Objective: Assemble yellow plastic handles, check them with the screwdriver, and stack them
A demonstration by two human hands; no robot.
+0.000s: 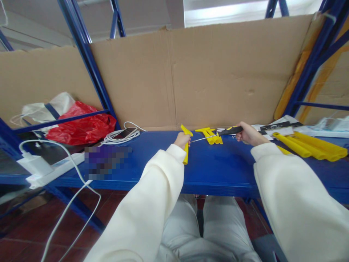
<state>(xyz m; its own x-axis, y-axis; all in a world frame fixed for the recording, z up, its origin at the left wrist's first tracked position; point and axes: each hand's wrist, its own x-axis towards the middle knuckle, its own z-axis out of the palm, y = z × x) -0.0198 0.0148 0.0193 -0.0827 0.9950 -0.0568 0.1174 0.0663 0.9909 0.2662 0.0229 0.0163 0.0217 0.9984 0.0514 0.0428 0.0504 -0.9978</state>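
Note:
My left hand [183,140] is closed around a yellow T-shaped plastic handle [185,156], held above the blue shelf, its tube end pointing toward me. In my right hand [248,134] is a screwdriver [231,130] with a black and yellow grip. Its long metal shaft runs leftward to the yellow handle in my left hand. The tip meets the handle beside my left fingers; whether it sits in a screw I cannot tell. Just behind the shaft, several more yellow T-shaped handles [214,138] lie side by side.
A blue metal shelf [218,169] is backed by cardboard [212,76]. To the right lie several yellow tubes [313,147]. On the left are a coiled white cable [120,137], a red plastic bag [81,125] and a power strip [65,167] with a charger [35,165].

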